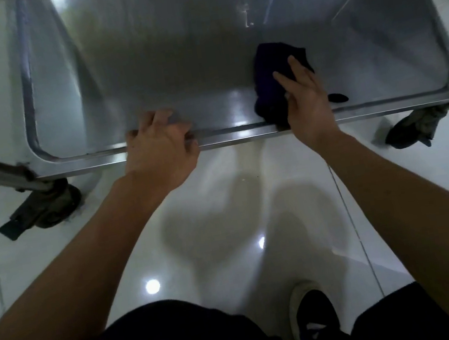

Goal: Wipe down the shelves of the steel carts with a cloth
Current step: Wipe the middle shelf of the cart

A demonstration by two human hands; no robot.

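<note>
Left hand (161, 146) curls over the cart's bottom shelf (176, 95) front rim, likely to steady it, while right hand (304, 98), fingers spread flat, presses the dark cloth (270, 74) onto the shelf's right-front area to wipe

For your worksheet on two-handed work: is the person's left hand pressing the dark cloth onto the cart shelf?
No, the right hand presses the cloth on the shelf, while the left hand only holds the shelf's front edge.
</note>
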